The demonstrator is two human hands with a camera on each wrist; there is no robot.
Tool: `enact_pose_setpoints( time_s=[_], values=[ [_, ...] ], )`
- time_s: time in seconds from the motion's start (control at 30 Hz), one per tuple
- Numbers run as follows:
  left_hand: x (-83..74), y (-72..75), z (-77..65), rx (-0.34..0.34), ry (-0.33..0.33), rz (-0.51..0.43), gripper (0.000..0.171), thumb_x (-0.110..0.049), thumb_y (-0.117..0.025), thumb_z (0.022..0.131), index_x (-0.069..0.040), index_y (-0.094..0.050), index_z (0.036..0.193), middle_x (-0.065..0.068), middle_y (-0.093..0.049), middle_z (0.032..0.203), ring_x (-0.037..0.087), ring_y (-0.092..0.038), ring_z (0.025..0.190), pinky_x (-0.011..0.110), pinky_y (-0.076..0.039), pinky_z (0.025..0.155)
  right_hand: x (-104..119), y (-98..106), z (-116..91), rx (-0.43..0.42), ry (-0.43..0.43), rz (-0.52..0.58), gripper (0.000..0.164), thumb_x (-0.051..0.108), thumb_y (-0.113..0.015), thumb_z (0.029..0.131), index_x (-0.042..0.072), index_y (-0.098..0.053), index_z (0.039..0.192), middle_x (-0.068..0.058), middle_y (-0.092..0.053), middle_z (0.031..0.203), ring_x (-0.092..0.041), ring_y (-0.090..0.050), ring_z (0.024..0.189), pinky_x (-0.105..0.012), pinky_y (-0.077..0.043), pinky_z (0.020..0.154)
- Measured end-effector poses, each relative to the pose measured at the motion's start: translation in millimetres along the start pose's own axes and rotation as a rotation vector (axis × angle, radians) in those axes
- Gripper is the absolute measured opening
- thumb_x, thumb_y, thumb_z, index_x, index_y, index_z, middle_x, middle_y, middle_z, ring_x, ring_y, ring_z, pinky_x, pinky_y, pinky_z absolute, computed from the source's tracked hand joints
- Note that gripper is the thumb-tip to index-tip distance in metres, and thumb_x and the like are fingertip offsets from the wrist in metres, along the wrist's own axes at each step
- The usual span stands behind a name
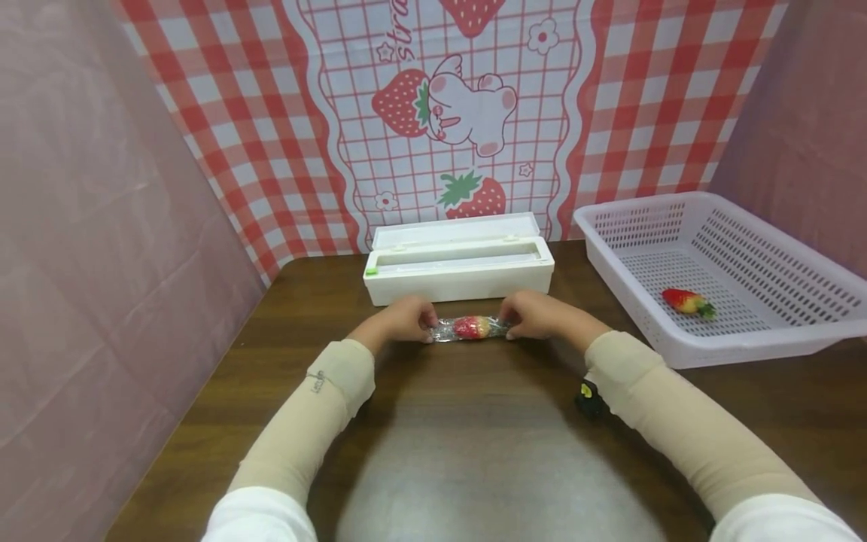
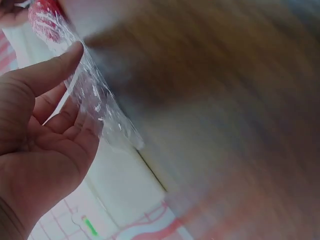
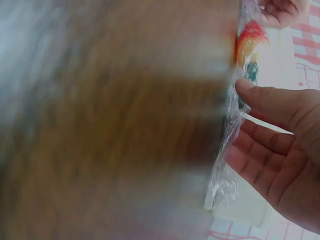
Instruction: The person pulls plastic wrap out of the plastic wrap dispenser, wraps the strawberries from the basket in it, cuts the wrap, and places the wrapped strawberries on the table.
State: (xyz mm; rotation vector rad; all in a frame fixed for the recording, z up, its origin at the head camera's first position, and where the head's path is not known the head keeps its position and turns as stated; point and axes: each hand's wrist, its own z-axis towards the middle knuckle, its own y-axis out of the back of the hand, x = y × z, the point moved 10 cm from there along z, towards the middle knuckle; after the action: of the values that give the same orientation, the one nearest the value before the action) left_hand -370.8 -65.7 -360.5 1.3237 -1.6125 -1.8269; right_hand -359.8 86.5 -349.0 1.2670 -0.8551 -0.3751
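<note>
Head view: strawberry (image 1: pixel 470 327) wrapped in clear film (image 1: pixel 445 331), lying sideways between the two hands, just in front of a white box (image 1: pixel 460 286). Red tip points left, leaf end right. Left hand (image 1: pixel 404 319) pinches the film on the tip side; right hand (image 1: pixel 531 316) pinches it on the leaf side. Cannot tell whether the wrapped fruit touches the brown table (image 1: pixel 284 452). Box lid (image 1: pixel 457 230) stands open at the back; green piece (image 1: pixel 371 271) at the box's left end. White basket (image 1: pixel 653 331) at right, walls slotted, with a second strawberry (image 1: pixel 680 300) inside, bare, leaves toward the right. Checked cloth (image 1: pixel 271 120) with strawberry prints behind. Beige sleeves (image 1: pixel 298 418) on both forearms; dark object with a yellow mark (image 1: pixel 588 403) beside the right one.

Left wrist view: thumb (image 2: pixel 55 67) on the near face of the film, fingers behind it. Film runs diagonally past the hand to a loose, creased end. Red of the fruit at upper left, beyond the thumb. Table surface blurred.

Right wrist view: thumb (image 3: pixel 270 102) clamps the film against the fingers, just beside the green leaves. Wrinkled film extends below the hand. Left hand visible at top; box behind, partly hidden.
</note>
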Motion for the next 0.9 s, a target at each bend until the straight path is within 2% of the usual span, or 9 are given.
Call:
enact_pose_setpoints(
  time_s=[0.07,0.17,0.27,0.37,0.47,0.53,0.7,0.8,0.9],
  values=[
    [3.9,3.2,-2.6,-0.007,0.010,-0.001,0.023,-0.009,-0.083,0.075,-0.006,-0.069,0.094,0.003,-0.067,0.090,0.016,-0.060,0.086,0.029,-0.050,0.080,-4.3,6.5,-4.4,-0.012,-0.014,0.009,0.022,0.009,-0.080,0.076,0.001,-0.068,0.091,-0.005,-0.065,0.083,-0.021,-0.059,0.078,-0.041,-0.051,0.075],
    [2.8,11.5,-4.4,-0.034,0.024,-0.011,0.029,-0.011,-0.083,0.076,-0.005,-0.068,0.100,0.005,-0.067,0.099,0.020,-0.061,0.094,0.033,-0.050,0.086,-6.4,27.7,-12.1,-0.073,-0.027,0.027,0.024,0.008,-0.081,0.075,-0.002,-0.068,0.093,-0.010,-0.067,0.086,-0.025,-0.061,0.079,-0.043,-0.052,0.074],
    [-9.4,21.6,-1.8,-0.083,0.005,0.005,0.029,-0.009,-0.080,0.079,-0.006,-0.067,0.105,0.007,-0.067,0.106,0.023,-0.061,0.102,0.037,-0.049,0.092,-6.7,52.6,-20.4,-0.149,-0.059,0.025,0.027,0.007,-0.080,0.076,-0.004,-0.069,0.099,-0.015,-0.069,0.095,-0.030,-0.064,0.086,-0.045,-0.053,0.077],
    [-27.5,25.9,3.9,-0.128,-0.053,0.038,0.031,-0.009,-0.078,0.081,-0.005,-0.067,0.109,0.008,-0.067,0.111,0.025,-0.061,0.106,0.037,-0.048,0.094,-5.3,66.2,-26.8,-0.182,-0.091,0.002,0.030,0.008,-0.079,0.078,-0.003,-0.068,0.104,-0.017,-0.069,0.102,-0.033,-0.064,0.092,-0.047,-0.052,0.081],
    [-43.2,19.2,9.7,-0.127,-0.106,0.079,0.040,-0.014,-0.080,0.079,-0.004,-0.066,0.116,0.010,-0.065,0.118,0.026,-0.058,0.112,0.038,-0.045,0.099,1.0,65.4,-30.5,-0.172,-0.069,-0.065,0.033,0.007,-0.078,0.078,-0.004,-0.066,0.106,-0.018,-0.067,0.103,-0.034,-0.064,0.094,-0.049,-0.050,0.085],
    [-50.1,10.4,13.9,-0.097,-0.126,0.084,0.049,-0.016,-0.082,0.079,-0.003,-0.063,0.123,0.011,-0.062,0.125,0.027,-0.054,0.119,0.038,-0.041,0.104,4.5,59.6,-32.6,-0.150,-0.051,-0.123,0.034,0.006,-0.078,0.078,-0.005,-0.065,0.107,-0.019,-0.066,0.103,-0.034,-0.063,0.096,-0.049,-0.050,0.087],
    [-56.6,-9.8,23.9,-0.007,-0.117,0.084,0.068,-0.021,-0.084,0.078,-0.002,-0.053,0.136,0.012,-0.053,0.138,0.027,-0.044,0.131,0.037,-0.031,0.112,8.0,46.7,-38.6,-0.110,-0.044,-0.229,0.035,0.007,-0.081,0.074,-0.004,-0.066,0.104,-0.014,-0.063,0.098,-0.033,-0.063,0.095,-0.048,-0.050,0.087],
    [-59.5,-17.0,28.5,0.022,-0.113,0.124,0.066,-0.023,-0.083,0.078,-0.002,-0.054,0.134,0.011,-0.056,0.135,0.026,-0.047,0.128,0.035,-0.033,0.110,9.6,44.8,-41.8,-0.105,-0.042,-0.243,0.035,0.007,-0.082,0.073,-0.002,-0.067,0.103,-0.013,-0.062,0.097,-0.032,-0.063,0.093,-0.047,-0.051,0.086],
    [-63.5,-19.5,31.7,0.025,-0.118,0.166,0.056,-0.021,-0.082,0.079,-0.003,-0.060,0.128,0.009,-0.062,0.126,0.024,-0.054,0.119,0.034,-0.039,0.104,12.4,45.1,-44.1,-0.106,-0.028,-0.238,0.033,0.008,-0.082,0.073,-0.002,-0.068,0.101,-0.012,-0.062,0.096,-0.032,-0.063,0.092,-0.047,-0.051,0.085]
  ],
)
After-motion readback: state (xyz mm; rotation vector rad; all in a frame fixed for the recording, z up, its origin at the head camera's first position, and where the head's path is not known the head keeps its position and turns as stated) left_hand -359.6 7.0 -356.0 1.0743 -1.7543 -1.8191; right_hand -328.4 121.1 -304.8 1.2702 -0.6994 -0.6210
